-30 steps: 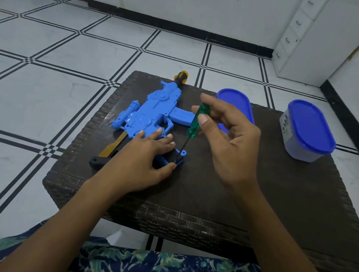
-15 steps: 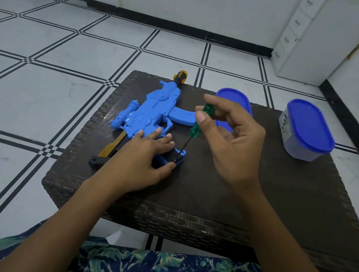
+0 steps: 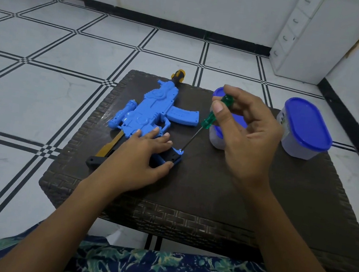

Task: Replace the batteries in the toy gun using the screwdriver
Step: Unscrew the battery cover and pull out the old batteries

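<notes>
- A dark woven surface [image 3: 213, 183] is standing on a white tiled floor [image 3: 34, 98] crossed by black lines, with a white wall [image 3: 188, 1] and its dark skirting running behind.
- A white drawer unit [image 3: 306, 38] is standing at the far right of the room, beside the wall.
- The blue toy gun [image 3: 154, 109] is lying flat on the left half of the surface – its yellow-and-black muzzle is reaching the far edge and its stock is pointing towards the near left.
- The left hand [image 3: 136, 162] is pressing down on the rear of the gun, fingers straight and spread, thumb lying along the near side of the grip.
- The green-handled screwdriver [image 3: 209, 119] is slanting down to the left, its tip touching the end of the gun's grip.
- The right hand [image 3: 248, 143] is pinching the screwdriver's handle between thumb and curled fingers, raised above the surface.
- A blue-lidded tub [image 3: 217, 137] is standing just behind that hand – the hand is covering most of it.
- A second blue-lidded tub [image 3: 305, 129] is standing near the right edge, well apart from the gun.
- The left hand is hiding the gun's grip and part of its stock; whether a screw is under the tip is too small to tell.
- A dark floral cloth [image 3: 149, 270] is running out of view at the bottom.
</notes>
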`<move>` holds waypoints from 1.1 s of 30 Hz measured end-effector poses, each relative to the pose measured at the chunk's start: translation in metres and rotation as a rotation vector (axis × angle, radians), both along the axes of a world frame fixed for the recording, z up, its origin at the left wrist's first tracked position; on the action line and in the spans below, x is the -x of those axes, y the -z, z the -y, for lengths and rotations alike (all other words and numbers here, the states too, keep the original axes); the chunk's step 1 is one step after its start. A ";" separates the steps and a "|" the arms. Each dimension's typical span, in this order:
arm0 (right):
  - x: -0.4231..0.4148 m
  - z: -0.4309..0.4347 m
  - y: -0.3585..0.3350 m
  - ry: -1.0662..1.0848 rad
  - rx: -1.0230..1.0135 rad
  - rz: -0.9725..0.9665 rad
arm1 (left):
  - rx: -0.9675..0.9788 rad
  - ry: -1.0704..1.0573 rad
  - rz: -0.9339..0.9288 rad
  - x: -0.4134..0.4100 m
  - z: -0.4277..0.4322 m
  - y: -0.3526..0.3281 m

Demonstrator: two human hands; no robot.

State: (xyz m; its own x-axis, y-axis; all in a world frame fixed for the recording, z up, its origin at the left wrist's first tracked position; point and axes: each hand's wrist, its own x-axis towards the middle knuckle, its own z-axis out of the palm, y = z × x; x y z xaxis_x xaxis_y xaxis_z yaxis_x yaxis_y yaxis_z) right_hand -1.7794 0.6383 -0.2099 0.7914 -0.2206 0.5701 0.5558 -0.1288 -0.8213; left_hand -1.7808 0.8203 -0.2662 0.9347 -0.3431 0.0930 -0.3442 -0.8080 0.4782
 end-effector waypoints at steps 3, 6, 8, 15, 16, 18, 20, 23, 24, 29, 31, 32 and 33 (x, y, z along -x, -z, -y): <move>-0.001 0.008 -0.002 0.068 0.009 0.012 | -0.010 -0.002 0.025 0.001 0.001 0.000; -0.004 0.018 0.000 0.147 0.034 -0.004 | -0.035 -0.016 0.052 0.002 0.005 -0.002; -0.005 0.026 0.004 0.200 0.083 -0.027 | -0.040 -0.029 0.060 0.003 0.011 -0.004; -0.003 0.039 0.021 0.182 0.216 -0.145 | -0.097 -0.018 0.048 0.002 0.028 -0.006; -0.003 0.042 0.022 0.184 0.245 -0.151 | -0.105 -0.030 0.053 0.002 0.031 -0.008; -0.002 0.048 0.024 0.196 0.290 -0.162 | -0.115 -0.058 0.054 0.001 0.034 -0.009; 0.000 0.057 0.024 0.208 0.307 -0.188 | -0.110 -0.099 0.046 -0.001 0.035 -0.010; -0.001 0.071 0.026 0.218 0.340 -0.332 | -0.100 -0.158 0.041 -0.002 0.033 -0.009; -0.002 0.076 0.027 0.213 0.369 -0.395 | -0.106 -0.168 0.044 -0.002 0.034 -0.010; 0.000 0.090 0.024 0.090 0.564 -0.783 | -0.132 -0.220 0.056 -0.001 0.035 -0.014; 0.001 0.089 0.024 0.024 0.683 -0.856 | -0.129 -0.222 0.049 -0.001 0.033 -0.014; 0.002 0.088 0.024 -0.002 0.752 -0.864 | -0.131 -0.214 0.046 -0.001 0.033 -0.015; 0.002 0.086 0.024 -0.024 0.814 -0.869 | -0.134 -0.207 0.040 -0.001 0.032 -0.015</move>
